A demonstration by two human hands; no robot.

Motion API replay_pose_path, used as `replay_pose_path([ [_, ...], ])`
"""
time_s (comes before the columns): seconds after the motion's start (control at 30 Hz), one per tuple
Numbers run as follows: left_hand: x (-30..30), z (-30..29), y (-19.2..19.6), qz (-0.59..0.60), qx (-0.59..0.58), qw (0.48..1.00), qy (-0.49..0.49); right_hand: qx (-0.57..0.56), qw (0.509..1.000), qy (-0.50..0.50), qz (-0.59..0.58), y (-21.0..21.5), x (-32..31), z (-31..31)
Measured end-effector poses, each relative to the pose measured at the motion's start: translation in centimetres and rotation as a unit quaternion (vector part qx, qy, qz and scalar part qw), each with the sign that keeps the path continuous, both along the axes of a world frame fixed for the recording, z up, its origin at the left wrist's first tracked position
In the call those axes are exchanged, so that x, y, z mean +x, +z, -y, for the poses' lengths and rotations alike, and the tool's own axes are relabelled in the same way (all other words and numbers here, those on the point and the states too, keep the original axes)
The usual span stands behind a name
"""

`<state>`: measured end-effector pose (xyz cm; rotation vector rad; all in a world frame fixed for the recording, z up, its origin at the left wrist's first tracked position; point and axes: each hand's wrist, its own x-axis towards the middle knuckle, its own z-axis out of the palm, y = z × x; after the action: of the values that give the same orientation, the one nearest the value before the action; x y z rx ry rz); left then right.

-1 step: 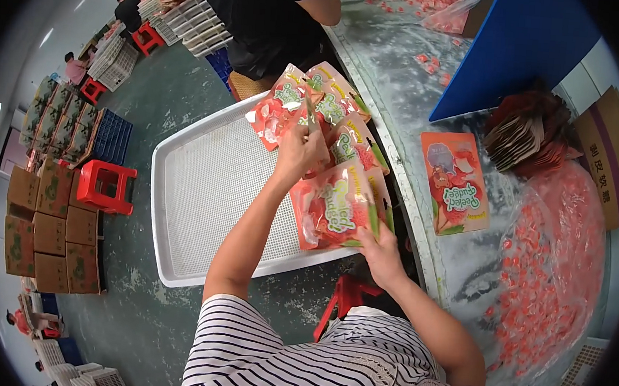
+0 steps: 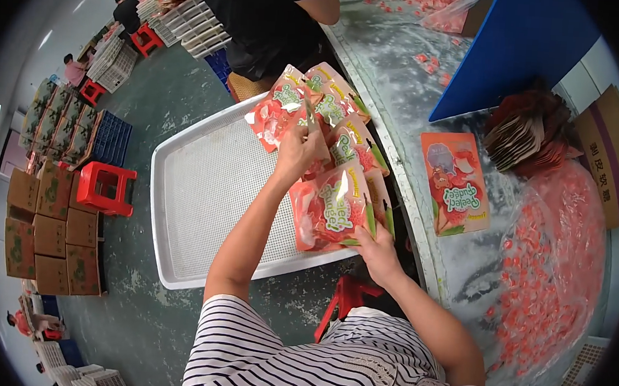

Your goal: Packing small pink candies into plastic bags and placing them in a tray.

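Over the right part of a white mesh tray (image 2: 210,179), my left hand (image 2: 296,149) is closed on a candy pouch (image 2: 318,136) that it holds nearly edge-on. My right hand (image 2: 379,255) pinches the lower right corner of another red-and-pink candy pouch (image 2: 337,206), lying front side up at the tray's near right. Beneath and beyond these, several similar pouches (image 2: 338,98) overlap along the tray's right side. How full each pouch is cannot be told.
To the right, a grey worktable (image 2: 469,276) bears a single flat pouch (image 2: 455,183), a stack of pouches (image 2: 526,129) and a clear bag of red wrapped candies (image 2: 552,267). A blue divider (image 2: 513,49) stands there. A co-worker in black (image 2: 264,18) is beyond the tray. Red stools (image 2: 107,187) and cartons (image 2: 52,225) stand left.
My right hand and the pouch in it have shifted slightly left. My left hand stays almost where it was.
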<state>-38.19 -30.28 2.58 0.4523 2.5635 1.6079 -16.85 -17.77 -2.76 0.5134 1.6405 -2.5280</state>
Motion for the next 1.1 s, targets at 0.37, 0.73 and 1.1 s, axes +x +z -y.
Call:
replay_pose_path([
  [0.37, -1.2, 1.8, -6.0, 0.000, -0.088, 0.996, -0.006, 0.195, 0.980, 0.032, -0.005, -0.3, 1.2, -1.6],
  [0.73, 9.0, -10.4, -1.7, -0.230, -0.107, 0.942, -0.220, 0.752, 0.657, -0.045, -0.003, -0.1, 7.3, -15.0],
  [1.1, 16.8, -19.2, -5.0, -0.473, -0.335, 0.687, -0.438, 0.399, 0.858, -0.321, -0.023, -1.3, 14.3, -16.3],
])
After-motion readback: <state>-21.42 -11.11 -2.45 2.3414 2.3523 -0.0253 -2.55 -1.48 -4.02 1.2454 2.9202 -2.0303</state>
